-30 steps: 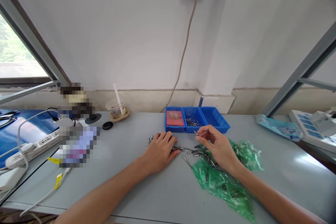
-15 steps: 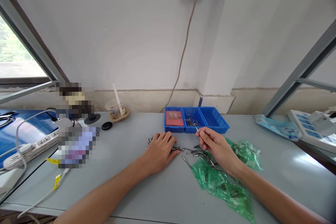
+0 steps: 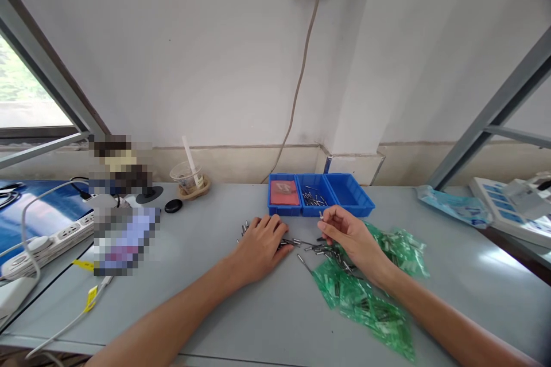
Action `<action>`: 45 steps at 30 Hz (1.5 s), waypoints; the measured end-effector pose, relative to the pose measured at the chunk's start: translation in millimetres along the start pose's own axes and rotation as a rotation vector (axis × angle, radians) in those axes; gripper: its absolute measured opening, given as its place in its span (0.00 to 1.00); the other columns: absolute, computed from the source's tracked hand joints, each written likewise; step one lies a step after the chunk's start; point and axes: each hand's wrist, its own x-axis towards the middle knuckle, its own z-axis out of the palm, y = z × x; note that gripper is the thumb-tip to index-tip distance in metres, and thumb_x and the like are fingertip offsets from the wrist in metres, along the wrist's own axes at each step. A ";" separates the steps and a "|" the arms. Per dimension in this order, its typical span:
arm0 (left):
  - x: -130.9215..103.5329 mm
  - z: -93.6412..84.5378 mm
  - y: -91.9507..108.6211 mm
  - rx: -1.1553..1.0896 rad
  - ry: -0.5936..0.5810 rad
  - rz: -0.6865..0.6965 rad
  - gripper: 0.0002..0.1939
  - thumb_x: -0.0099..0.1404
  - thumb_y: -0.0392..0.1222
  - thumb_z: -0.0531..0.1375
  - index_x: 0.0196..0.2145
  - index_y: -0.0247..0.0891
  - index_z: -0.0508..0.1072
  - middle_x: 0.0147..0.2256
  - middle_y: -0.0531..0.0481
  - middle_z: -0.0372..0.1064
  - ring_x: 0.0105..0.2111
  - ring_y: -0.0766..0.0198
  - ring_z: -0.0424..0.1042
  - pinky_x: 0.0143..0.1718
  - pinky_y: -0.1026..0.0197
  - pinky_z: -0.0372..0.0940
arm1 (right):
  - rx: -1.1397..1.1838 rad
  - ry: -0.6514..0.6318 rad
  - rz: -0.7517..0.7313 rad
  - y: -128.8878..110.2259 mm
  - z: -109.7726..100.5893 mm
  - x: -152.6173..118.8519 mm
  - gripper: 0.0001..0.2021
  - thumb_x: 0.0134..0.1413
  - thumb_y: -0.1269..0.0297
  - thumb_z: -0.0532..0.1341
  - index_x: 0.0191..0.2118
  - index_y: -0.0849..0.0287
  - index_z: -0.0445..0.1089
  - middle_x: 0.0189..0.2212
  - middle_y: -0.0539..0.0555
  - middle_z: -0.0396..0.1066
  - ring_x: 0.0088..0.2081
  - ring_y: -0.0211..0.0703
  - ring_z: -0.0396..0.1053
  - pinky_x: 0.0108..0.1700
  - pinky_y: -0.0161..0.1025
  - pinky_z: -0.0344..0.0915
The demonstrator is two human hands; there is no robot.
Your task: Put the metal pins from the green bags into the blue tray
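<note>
My left hand [image 3: 263, 245] lies palm down on the table over some thin metal rods [image 3: 245, 227], fingers spread a little. What lies under the palm is hidden. My right hand [image 3: 346, 236] pinches a small silvery metal rod [image 3: 321, 215] between thumb and fingers, just in front of the blue bins. Only the rod's tip shows. Below that hand is a loose pile of metal rods [image 3: 331, 252]. Green plastic bags [image 3: 374, 315] with more rods inside lie beneath and beside my right forearm. The middle blue bin [image 3: 316, 211] holds several rods.
The left blue bin [image 3: 284, 210] has a reddish packet in it; the right blue bin [image 3: 350, 189] shows its bare floor. A plastic cup [image 3: 187, 179] and a black round lid [image 3: 173, 206] stand left. Power strips [image 3: 47, 241] and cables line the left side; a blue-white packet [image 3: 451, 206] lies right.
My right hand has turned slightly and drawn the rod closer, so less of it shows. My left hand stays put. The view has shifted a little.
</note>
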 end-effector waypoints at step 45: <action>1.4 -1.8 0.8 0.027 -0.006 0.005 0.13 0.79 0.52 0.54 0.50 0.40 0.67 0.47 0.45 0.67 0.47 0.50 0.67 0.47 0.49 0.63 | -0.013 0.038 0.000 -8.0 0.3 -2.1 0.14 0.64 0.48 0.65 0.39 0.52 0.68 0.29 0.46 0.59 0.31 0.40 0.57 0.35 0.38 0.59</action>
